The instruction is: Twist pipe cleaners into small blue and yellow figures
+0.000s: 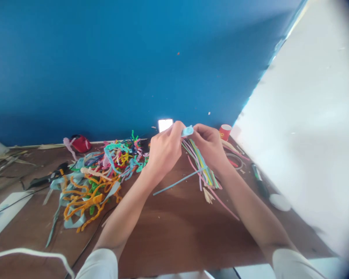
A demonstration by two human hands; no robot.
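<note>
Two hands meet above a brown counter [174, 232] to work a light-blue piece [187, 131], held up between them just in front of a lit phone [165, 124]. The left hand [166, 149] pinches the piece in a thumb-and-finger grip at its left end; the right hand [208, 145] curls in at the opposite end, though whether its grip pinches the piece cannot be told from this view. Steady work here likely calls for a firm left hold as anchor, small right-hand moves, and light pressure, since the soft-looking piece could crush or twist. Pastel strips [209, 176] lie under the right hand, with a thin blue strip [177, 181] crossing toward the left; keeping the right wrist raised should avoid dragging them.
</note>
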